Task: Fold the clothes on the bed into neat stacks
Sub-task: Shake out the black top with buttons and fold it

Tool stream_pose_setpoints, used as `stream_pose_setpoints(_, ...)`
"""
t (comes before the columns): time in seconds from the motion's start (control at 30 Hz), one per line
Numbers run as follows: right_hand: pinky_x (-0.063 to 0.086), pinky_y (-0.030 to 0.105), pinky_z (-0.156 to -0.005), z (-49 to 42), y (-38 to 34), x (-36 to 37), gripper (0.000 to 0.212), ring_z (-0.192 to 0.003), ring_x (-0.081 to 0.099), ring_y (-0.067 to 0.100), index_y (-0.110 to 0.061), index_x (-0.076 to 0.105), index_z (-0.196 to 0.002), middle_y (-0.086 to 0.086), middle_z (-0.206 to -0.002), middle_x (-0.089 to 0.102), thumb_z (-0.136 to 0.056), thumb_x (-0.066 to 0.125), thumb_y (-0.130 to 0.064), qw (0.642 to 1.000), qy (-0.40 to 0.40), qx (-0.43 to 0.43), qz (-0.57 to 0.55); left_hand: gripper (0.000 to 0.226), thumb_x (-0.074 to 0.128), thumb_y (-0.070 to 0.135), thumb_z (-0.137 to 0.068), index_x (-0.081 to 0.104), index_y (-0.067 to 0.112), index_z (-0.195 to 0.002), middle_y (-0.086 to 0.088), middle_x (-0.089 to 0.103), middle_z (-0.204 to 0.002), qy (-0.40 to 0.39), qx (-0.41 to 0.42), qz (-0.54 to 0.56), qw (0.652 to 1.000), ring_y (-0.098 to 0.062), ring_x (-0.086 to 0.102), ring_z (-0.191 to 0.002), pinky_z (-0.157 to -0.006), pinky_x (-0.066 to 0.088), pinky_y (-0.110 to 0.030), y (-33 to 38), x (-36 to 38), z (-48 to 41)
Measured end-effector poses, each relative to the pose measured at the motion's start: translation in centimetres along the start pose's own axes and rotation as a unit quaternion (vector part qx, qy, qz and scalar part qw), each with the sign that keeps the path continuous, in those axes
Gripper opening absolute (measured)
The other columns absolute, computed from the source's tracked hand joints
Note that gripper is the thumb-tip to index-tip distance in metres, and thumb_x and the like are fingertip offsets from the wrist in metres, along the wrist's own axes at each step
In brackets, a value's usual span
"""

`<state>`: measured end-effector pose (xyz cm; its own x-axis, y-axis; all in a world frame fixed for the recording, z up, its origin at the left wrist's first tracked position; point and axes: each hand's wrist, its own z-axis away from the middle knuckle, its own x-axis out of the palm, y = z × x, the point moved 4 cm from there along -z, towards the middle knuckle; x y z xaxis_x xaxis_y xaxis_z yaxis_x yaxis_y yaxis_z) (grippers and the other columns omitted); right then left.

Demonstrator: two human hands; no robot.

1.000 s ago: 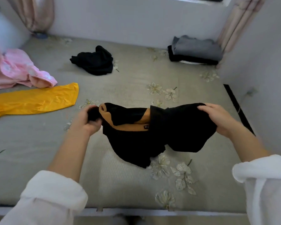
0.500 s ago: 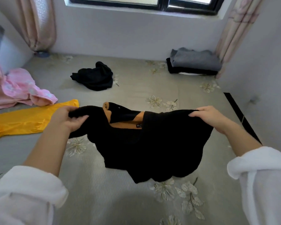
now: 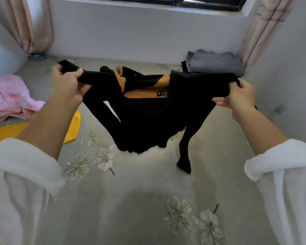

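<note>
The bed point(image 3: 148, 200) spreads below me, its flowered cover the likely place to lay this piece flat. The black top point(image 3: 148, 121) hangs in the air above it, stretched between my hands so the body drops straight and I can read its shape; one sleeve dangles toward the cover. A folded grey stack point(image 3: 214, 62) sits in the far right corner, while the pink garment point(image 3: 9, 96) and yellow garment point(image 3: 72, 128) lie unfolded on the left. My left hand point(image 3: 67, 85) has its fingers curled round a bunched sleeve; my right hand point(image 3: 238, 98) pinches the opposite shoulder edge. The neck label point(image 3: 162, 93) faces me.
</note>
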<state>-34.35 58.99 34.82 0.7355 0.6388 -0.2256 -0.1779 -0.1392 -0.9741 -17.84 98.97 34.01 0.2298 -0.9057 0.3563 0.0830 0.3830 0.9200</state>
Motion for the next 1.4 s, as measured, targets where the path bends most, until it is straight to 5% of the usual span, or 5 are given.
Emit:
stream_pose_setpoints(0.23, 0.039, 0.024, -0.104, 3.1, 4.2, -1.7, 0.029, -0.118, 0.056, 0.015, -0.011, 0.070, -0.114, 0.006, -0.125, 0.063, -0.089, 0.056, -0.012, 0.976, 0.016, -0.144, 0.163, 0.054, 0.050, 0.007, -0.096, 0.034, 0.034, -0.140, 0.007, 0.060, -0.120, 0.018, 0.043, -0.056, 0.997, -0.015, 0.065, -0.103, -0.068, 0.058, -0.028, -4.1, -5.0, 5.4)
stream_pose_setpoints(0.87, 0.022, 0.039, -0.116, 21.5, 41.6, -2.2, 0.046, -0.142, 0.023, 0.030, -0.015, 0.038, -0.146, 0.010, -0.159, 0.018, -0.100, 0.044, -0.019, 0.725, -0.278, 0.109, 0.621, 0.061, 0.055, 0.010, -0.095, 0.023, 0.011, -0.148, -0.019, 0.051, -0.127, 0.167, -0.376, -0.231, 0.882, -0.031, 0.059, -0.105, -0.086, 0.051, -0.039, -37.0, -28.8, 19.1)
stream_pose_setpoints(1.07, 0.043, 0.038, -0.083, 26.9, 43.2, -1.2, 0.031, -0.097, 0.055, 0.030, 0.005, 0.054, -0.120, 0.014, -0.107, 0.058, -0.092, 0.052, -0.008, 0.872, -0.065, 0.354, 0.332, 0.042, 0.045, 0.011, -0.095, 0.043, 0.001, -0.136, -0.021, 0.047, -0.138, 0.203, -0.487, -0.102, 0.843, -0.031, 0.049, -0.125, -0.102, 0.040, -0.039, -40.4, -29.1, 23.0)
stream_pose_setpoints(1.23, 0.047, 0.031, -0.068, 28.9, 44.7, 5.8, 0.014, -0.083, 0.059, 0.020, -0.011, 0.059, -0.101, 0.008, -0.091, 0.062, -0.090, 0.055, -0.003, 0.850, -0.070, 0.519, -0.062, 0.033, 0.037, 0.000, -0.095, 0.050, 0.003, -0.125, -0.015, 0.056, -0.114, 0.154, -0.538, -0.064, 0.827, -0.025, 0.056, -0.106, -0.089, 0.046, -0.033, -42.2, -25.6, 24.2)
stream_pose_setpoints(1.4, 0.046, 0.029, -0.080, 26.6, 44.4, 8.2, 0.010, -0.086, 0.059, 0.015, -0.014, 0.063, -0.094, 0.000, -0.096, 0.065, -0.085, 0.062, -0.010, 0.834, -0.009, 0.523, -0.174, 0.025, 0.056, 0.027, -0.090, 0.059, 0.016, -0.112, -0.002, 0.058, -0.096, 0.099, -0.515, -0.085, 0.847, -0.014, 0.056, -0.084, -0.069, 0.043, -0.027, -42.8, -23.6, 23.2)
